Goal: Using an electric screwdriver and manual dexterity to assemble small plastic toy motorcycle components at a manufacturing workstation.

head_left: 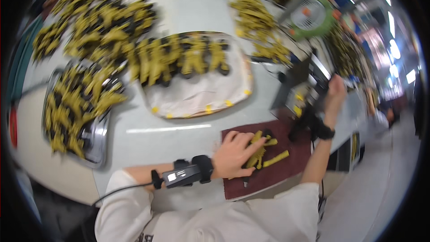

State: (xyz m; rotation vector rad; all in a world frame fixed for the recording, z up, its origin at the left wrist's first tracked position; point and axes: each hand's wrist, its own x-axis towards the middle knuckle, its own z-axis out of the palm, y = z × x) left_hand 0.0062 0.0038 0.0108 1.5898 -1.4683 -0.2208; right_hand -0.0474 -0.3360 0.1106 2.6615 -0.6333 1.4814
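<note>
Maroon cloth (291, 171): my spread left hand (233, 154) is touching yellow strips (256, 159)
Black machine (291, 82): beside it, curled right hand (337, 89) is blurring; can't tell its hold

The left fingers (255, 147) partly hide a yellow piece (257, 158); right fingers (337, 84) blur.

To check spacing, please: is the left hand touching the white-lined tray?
Apart. The head view shows pale tabletop between the left hand and white-lined tray.
</note>
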